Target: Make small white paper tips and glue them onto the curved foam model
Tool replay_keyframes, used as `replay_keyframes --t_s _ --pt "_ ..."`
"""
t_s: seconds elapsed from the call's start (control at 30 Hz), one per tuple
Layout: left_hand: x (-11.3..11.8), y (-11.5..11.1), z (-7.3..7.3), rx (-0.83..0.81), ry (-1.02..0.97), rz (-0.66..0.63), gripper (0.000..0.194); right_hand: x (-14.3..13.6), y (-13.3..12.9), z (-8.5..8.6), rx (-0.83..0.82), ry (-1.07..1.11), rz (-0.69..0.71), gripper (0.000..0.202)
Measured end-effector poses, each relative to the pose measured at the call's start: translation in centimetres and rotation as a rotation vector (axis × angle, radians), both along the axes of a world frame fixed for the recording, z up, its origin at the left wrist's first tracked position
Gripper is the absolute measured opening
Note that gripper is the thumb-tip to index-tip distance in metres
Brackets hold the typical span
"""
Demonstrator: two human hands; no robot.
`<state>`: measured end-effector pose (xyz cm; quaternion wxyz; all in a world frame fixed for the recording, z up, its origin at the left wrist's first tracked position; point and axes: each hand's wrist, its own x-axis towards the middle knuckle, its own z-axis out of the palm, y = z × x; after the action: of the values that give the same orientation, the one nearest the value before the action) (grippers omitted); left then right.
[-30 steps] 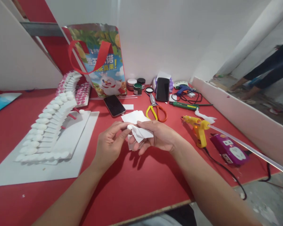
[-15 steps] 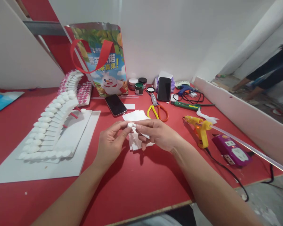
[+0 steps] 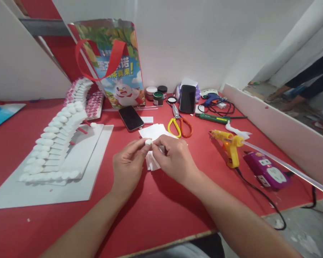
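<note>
Between both hands, above the red table, is a small rolled piece of white paper or tissue [image 3: 148, 142]. My left hand [image 3: 128, 163] pinches its left side with thumb and forefinger. From the right, my right hand [image 3: 176, 157] closes its thumb and forefinger on the roll's other edge; its remaining fingers are curled and partly hidden. Beneath the hands lies a pile of white paper sheets [image 3: 152, 163], partly covered by the right hand. Off to the left, a curved white model [image 3: 64, 130] edged with rows of white oval pieces rests on a white board [image 3: 70, 196].
A yellow glue gun [image 3: 229, 145] with a long clear stick lies right, beside a purple power strip [image 3: 267, 170]. Pliers [image 3: 180, 125], a phone [image 3: 131, 118], another dark phone [image 3: 187, 99], paint jars [image 3: 158, 98] and a printed bag [image 3: 115, 71] stand or lie behind.
My right hand has turned, its fingers now curled in a pinch with the knuckles up. The white roll looks more compact, its loose strip no longer showing. The view has shifted slightly.
</note>
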<state>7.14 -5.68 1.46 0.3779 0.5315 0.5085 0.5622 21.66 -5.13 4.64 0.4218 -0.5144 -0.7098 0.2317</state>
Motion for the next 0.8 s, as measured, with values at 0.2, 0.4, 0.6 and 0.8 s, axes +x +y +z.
replay_keyframes --t_s 0.2,0.4,0.6,0.8 --pt "-0.2 0.1 -0.1 0.113 0.115 0.04 0.017 0.4 0.0 0.3 -0.111 0.055 0.082 0.021" --pt "-1.0 0.3 0.3 0.19 0.152 -0.076 0.015 1.3 0.5 0.7 -0.164 0.091 0.144 0.017" --pt "-1.7 1.3 0.3 -0.076 0.0 -0.258 0.021 1.9 0.7 0.7 -0.164 0.091 0.214 0.016" --pt "-1.5 1.2 0.2 -0.028 0.045 -0.176 0.025 1.9 1.4 0.6 -0.424 0.306 0.232 0.033"
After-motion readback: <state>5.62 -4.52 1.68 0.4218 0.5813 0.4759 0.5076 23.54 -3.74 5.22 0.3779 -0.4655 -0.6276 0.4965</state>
